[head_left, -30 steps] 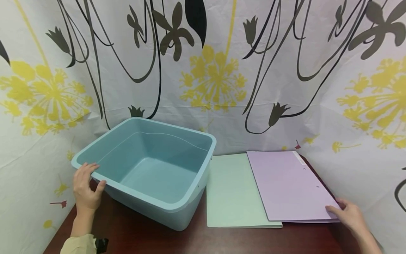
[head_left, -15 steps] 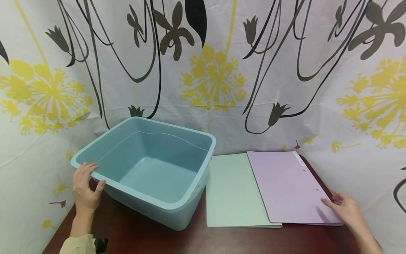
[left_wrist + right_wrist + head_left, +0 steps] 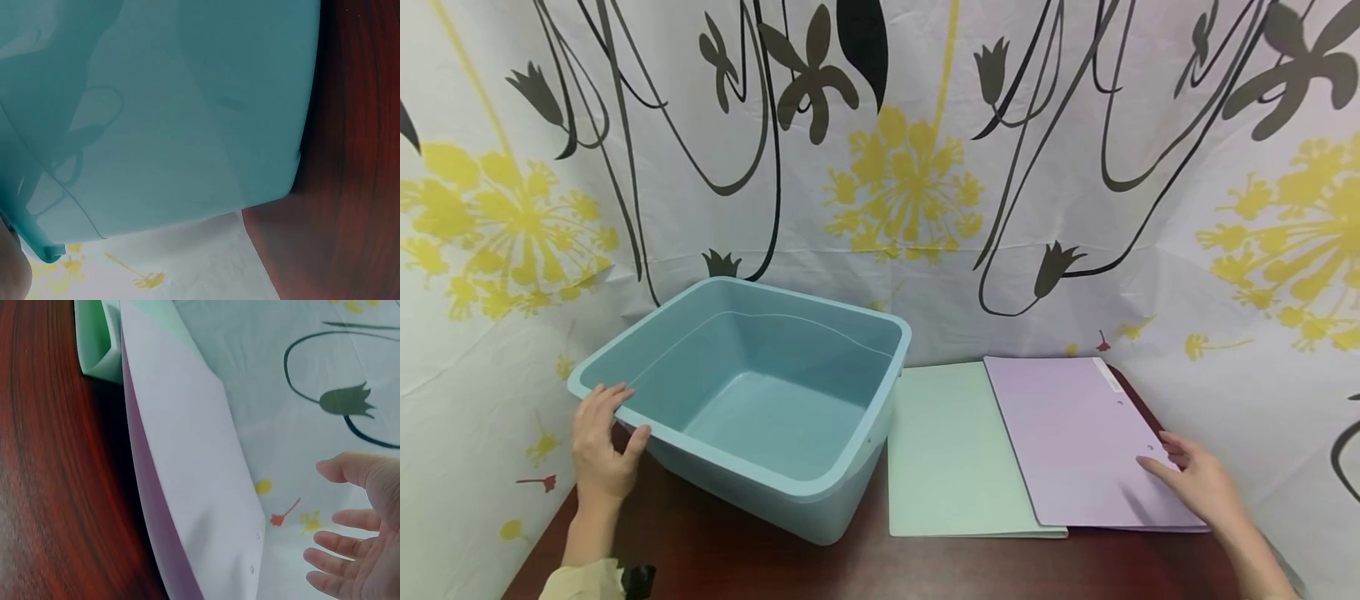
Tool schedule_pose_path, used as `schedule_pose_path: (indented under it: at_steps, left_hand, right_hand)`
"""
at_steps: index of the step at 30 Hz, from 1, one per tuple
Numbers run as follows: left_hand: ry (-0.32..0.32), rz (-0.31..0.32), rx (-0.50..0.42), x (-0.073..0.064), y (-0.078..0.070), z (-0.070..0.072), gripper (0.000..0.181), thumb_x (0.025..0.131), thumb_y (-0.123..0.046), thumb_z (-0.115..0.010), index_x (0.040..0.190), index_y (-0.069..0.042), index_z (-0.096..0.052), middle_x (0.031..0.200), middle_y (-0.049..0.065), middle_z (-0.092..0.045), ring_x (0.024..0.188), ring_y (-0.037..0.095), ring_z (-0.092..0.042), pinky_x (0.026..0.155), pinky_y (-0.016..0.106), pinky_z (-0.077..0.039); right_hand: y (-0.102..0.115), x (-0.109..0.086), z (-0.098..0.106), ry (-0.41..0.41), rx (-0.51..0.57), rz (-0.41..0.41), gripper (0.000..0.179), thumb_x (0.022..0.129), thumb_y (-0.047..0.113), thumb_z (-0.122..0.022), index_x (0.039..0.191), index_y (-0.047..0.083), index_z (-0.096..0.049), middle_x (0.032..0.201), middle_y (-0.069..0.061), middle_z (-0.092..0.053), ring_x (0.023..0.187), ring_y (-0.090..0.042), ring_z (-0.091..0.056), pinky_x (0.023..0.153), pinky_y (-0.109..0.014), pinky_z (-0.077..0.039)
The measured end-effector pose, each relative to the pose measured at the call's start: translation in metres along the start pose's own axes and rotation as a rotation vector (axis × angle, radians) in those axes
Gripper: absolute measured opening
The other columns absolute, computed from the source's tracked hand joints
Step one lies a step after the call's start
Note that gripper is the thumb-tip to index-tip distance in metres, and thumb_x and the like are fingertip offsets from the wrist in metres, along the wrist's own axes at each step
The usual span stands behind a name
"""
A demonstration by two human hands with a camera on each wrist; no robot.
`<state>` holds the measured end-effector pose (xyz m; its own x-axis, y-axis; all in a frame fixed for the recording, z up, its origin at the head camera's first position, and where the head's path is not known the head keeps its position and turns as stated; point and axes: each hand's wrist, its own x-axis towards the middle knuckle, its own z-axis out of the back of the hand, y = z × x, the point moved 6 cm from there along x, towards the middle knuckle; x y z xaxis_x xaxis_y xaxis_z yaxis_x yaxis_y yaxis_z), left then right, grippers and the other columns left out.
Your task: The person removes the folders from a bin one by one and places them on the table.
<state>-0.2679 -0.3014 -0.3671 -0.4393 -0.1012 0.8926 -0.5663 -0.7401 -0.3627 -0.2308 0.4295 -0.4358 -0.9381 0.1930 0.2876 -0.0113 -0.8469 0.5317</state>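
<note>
My left hand (image 3: 604, 442) holds the near left rim of a blue-green plastic basin (image 3: 850, 467), fingers over the edge and thumb outside. The left wrist view shows mostly the outer wall of the basin (image 3: 187, 125), with a sliver of the hand at the lower left. On the right, a lilac file folder (image 3: 1075, 442) partly overlaps a pale green file folder (image 3: 955, 467). My right hand (image 3: 1202, 483) hovers over the lilac folder's right edge, fingers spread and holding nothing. In the right wrist view, that hand (image 3: 356, 531) is apart from the folder.
Everything stands on a dark red-brown wooden table (image 3: 737, 567). A white cloth (image 3: 940, 308) with yellow and dark flower prints hangs behind and along both sides.
My right hand has let go of the lilac folder's near right corner and moved up and left above it. The folder's near edge has settled slightly lower. Left hand and basin look unchanged.
</note>
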Motion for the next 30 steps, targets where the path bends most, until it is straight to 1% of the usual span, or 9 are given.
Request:
schedule_pose_path:
  at_steps: [1,4,7,10,14,18,23,29,30]
  left_hand:
    - [0.002,0.003,-0.003,0.000,-0.001,0.000,0.072,0.078,-0.058,-0.054,0.106,0.008,-0.059,0.111,0.029,-0.055,0.116,0.047,-0.040,0.107,0.043,-0.020]
    - [0.006,0.024,-0.019,-0.001,-0.003,-0.001,0.072,0.079,-0.056,-0.053,0.108,0.010,-0.057,0.116,0.031,-0.052,0.120,0.048,-0.036,0.107,0.046,-0.018]
    - [-0.011,0.051,-0.022,-0.003,-0.006,-0.003,0.073,0.081,-0.055,-0.051,0.111,0.011,-0.055,0.125,0.032,-0.046,0.124,0.048,-0.031,0.107,0.049,-0.015]
    - [-0.069,0.044,-0.003,-0.006,-0.013,-0.005,0.072,0.085,-0.054,-0.046,0.112,0.013,-0.054,0.129,0.032,-0.042,0.125,0.048,-0.029,0.107,0.050,-0.015]
    - [-0.130,0.064,0.032,-0.010,-0.025,-0.007,0.060,0.092,-0.041,-0.042,0.112,0.013,-0.055,0.132,0.030,-0.041,0.127,0.046,-0.029,0.106,0.050,-0.017]
    - [-0.128,0.083,0.043,-0.012,-0.040,-0.010,0.046,0.091,-0.027,-0.043,0.113,0.011,-0.055,0.134,0.026,-0.040,0.129,0.040,-0.029,0.107,0.049,-0.017]
    - [-0.102,-0.012,-0.009,-0.011,-0.074,-0.019,0.047,0.087,-0.028,-0.046,0.114,0.010,-0.055,0.134,0.026,-0.041,0.130,0.036,-0.030,0.106,0.048,-0.017]
    - [-0.057,-0.179,-0.086,-0.012,-0.124,-0.038,0.057,0.091,-0.042,-0.042,0.110,0.010,-0.056,0.128,0.029,-0.045,0.128,0.035,-0.033,0.107,0.043,-0.019]
    - [-0.054,-0.209,-0.095,-0.013,-0.133,-0.041,0.058,0.091,-0.043,-0.042,0.109,0.010,-0.056,0.127,0.029,-0.046,0.128,0.035,-0.034,0.107,0.043,-0.020]
  right_hand:
    - [0.003,0.000,-0.001,-0.005,0.001,0.009,0.057,0.077,0.024,-0.070,0.114,-0.015,-0.050,0.102,-0.036,-0.056,0.080,-0.038,-0.063,0.055,-0.014,-0.037]
    - [0.011,0.000,-0.004,-0.011,0.023,0.035,0.056,0.076,0.021,-0.071,0.113,-0.015,-0.050,0.102,-0.037,-0.056,0.088,-0.049,-0.057,0.055,-0.014,-0.039]
    - [0.017,-0.001,-0.006,-0.014,0.032,0.047,0.055,0.075,0.018,-0.071,0.113,-0.015,-0.050,0.100,-0.036,-0.057,0.089,-0.050,-0.057,0.056,-0.015,-0.040]
    - [0.020,0.000,-0.009,-0.012,0.035,0.050,0.056,0.075,0.018,-0.071,0.114,-0.016,-0.050,0.100,-0.036,-0.057,0.089,-0.050,-0.057,0.056,-0.017,-0.041]
    - [0.021,0.001,-0.011,-0.010,0.029,0.048,0.057,0.075,0.019,-0.071,0.114,-0.016,-0.050,0.101,-0.037,-0.056,0.090,-0.050,-0.057,0.056,-0.018,-0.041]
    - [0.021,0.001,-0.012,-0.005,0.031,0.046,0.058,0.076,0.020,-0.071,0.115,-0.017,-0.049,0.102,-0.037,-0.056,0.090,-0.051,-0.056,0.056,-0.019,-0.042]
    - [0.023,0.000,-0.013,-0.004,0.031,0.048,0.059,0.076,0.022,-0.071,0.115,-0.017,-0.049,0.102,-0.037,-0.056,0.090,-0.051,-0.056,0.056,-0.020,-0.042]
    - [0.024,-0.001,-0.015,0.002,0.031,0.045,0.060,0.076,0.022,-0.071,0.116,-0.016,-0.049,0.102,-0.037,-0.056,0.090,-0.050,-0.057,0.057,-0.023,-0.043]
    - [0.025,-0.001,-0.016,0.005,0.034,0.044,0.060,0.076,0.022,-0.070,0.116,-0.017,-0.048,0.103,-0.038,-0.055,0.090,-0.051,-0.056,0.058,-0.027,-0.046]
